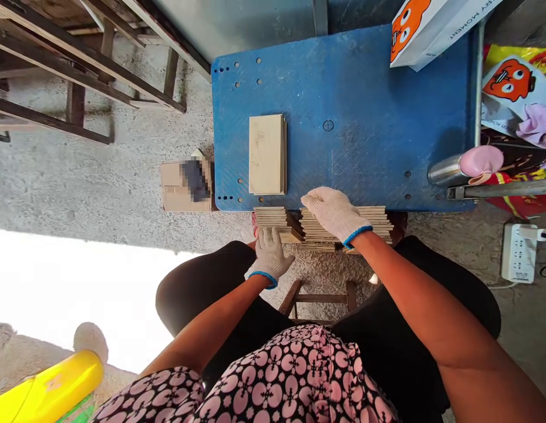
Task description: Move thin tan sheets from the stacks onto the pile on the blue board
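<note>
Both hands wear white knit gloves with blue cuffs. My left hand (269,254) is closed against the near side of a stack of thin wooden boards (276,221) below the edge of the blue table (365,129). My right hand (333,212) lies on top of a second, wider stack of boards (375,222), fingers curled over its far edge. A neat pile of pale wooden boards (267,154) lies flat on the blue table, just beyond the stacks. My knees in black trousers frame the stacks.
A cardboard box (185,187) sits on the concrete floor left of the table. A white box with an orange cartoon face (431,29) is at the table's far right, with a metal flask with pink lid (467,165), bags, and a power strip (517,252) further right. Wooden frames (79,64) stand at the upper left.
</note>
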`<act>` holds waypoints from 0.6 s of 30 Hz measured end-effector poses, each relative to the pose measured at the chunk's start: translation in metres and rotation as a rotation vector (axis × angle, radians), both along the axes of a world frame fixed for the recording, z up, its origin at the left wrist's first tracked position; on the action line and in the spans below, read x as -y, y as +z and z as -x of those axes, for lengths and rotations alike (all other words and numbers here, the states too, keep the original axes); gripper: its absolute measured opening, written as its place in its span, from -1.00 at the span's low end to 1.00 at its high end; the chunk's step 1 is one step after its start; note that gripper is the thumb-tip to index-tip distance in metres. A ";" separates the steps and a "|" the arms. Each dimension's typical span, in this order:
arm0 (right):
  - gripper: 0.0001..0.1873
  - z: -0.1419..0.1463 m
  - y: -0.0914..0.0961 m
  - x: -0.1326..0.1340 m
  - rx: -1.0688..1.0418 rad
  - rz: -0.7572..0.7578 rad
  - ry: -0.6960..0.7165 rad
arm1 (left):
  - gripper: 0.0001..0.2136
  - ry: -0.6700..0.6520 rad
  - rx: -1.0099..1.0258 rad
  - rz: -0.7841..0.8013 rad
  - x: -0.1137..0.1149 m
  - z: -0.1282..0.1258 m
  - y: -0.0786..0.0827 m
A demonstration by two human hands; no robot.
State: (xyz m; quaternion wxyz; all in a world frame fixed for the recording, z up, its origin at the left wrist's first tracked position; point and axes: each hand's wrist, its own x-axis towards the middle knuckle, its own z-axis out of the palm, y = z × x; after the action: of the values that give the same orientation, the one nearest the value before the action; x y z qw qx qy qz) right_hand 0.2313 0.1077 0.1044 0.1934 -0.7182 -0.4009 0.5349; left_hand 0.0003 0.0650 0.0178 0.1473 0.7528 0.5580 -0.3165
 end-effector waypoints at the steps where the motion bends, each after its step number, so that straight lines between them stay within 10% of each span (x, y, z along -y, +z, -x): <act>1: -0.73 0.000 0.000 0.001 0.008 -0.005 0.007 | 0.04 -0.001 -0.024 0.011 0.004 0.000 -0.002; 18: -0.71 -0.002 0.002 0.002 0.020 -0.003 0.038 | 0.02 -0.172 -0.202 0.107 0.009 -0.006 0.004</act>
State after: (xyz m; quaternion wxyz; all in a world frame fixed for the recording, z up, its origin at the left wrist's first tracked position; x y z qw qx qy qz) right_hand 0.2329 0.1055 0.1064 0.1801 -0.7153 -0.4172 0.5309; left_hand 0.0064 0.0561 0.0216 0.1026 0.7532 0.4859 -0.4312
